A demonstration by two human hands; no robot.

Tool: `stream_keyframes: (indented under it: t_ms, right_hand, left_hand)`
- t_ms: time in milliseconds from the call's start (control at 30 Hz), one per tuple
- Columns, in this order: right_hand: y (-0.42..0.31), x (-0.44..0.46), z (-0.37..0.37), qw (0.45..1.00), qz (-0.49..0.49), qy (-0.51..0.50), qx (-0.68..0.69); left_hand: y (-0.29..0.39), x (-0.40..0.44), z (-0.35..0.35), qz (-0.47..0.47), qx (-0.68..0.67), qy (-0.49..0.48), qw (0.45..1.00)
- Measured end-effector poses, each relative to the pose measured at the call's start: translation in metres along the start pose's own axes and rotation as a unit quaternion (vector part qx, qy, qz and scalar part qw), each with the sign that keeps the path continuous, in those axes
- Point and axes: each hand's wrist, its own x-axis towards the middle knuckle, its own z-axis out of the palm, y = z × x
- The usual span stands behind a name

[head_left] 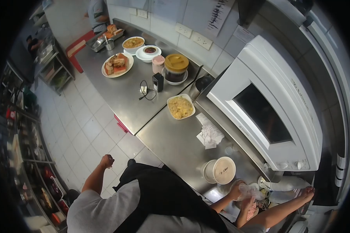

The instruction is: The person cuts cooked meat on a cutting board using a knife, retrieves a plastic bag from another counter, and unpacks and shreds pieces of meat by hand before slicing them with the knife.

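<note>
My left hand hangs over the tiled floor at the left, its fingers curled in, with nothing seen in it. On the far right, my right hand reaches out below the white microwave oven. Its fingers are curled, and what they grip, if anything, cannot be made out. Close to it lies a clear plastic bag. Between my body and that arm, another person's hands handle a thin clear bag. White tubs stand near those hands.
The steel counter carries a bowl of yellow food, crumpled papers, a yellow-lidded jar, a black device with a cable and a plate of meat. Shelves line the left. A person stands far back.
</note>
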Motion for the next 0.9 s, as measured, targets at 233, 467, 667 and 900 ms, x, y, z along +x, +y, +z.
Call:
stream_keyframes:
  t_ms: [233,467,667,900]
  right_hand:
    - [-0.033,-0.001,-0.005,0.981,-0.007,-0.021,0.194]
    - [-0.048,-0.021,-0.027,0.930,-0.014,-0.036,0.365]
    - [-0.195,-0.093,-0.062,0.868,0.104,0.085,0.478]
    - [-0.276,-0.181,-0.116,0.837,-0.011,-0.034,0.546]
  left_hand:
    - [-0.016,0.019,0.002,0.021,-0.022,-0.012,0.999]
    - [-0.012,0.024,0.001,0.090,0.038,-0.031,0.995]
    - [-0.007,0.039,0.005,0.119,0.028,-0.056,0.991]
    - [0.027,0.041,-0.023,0.180,-0.073,-0.055,0.979]
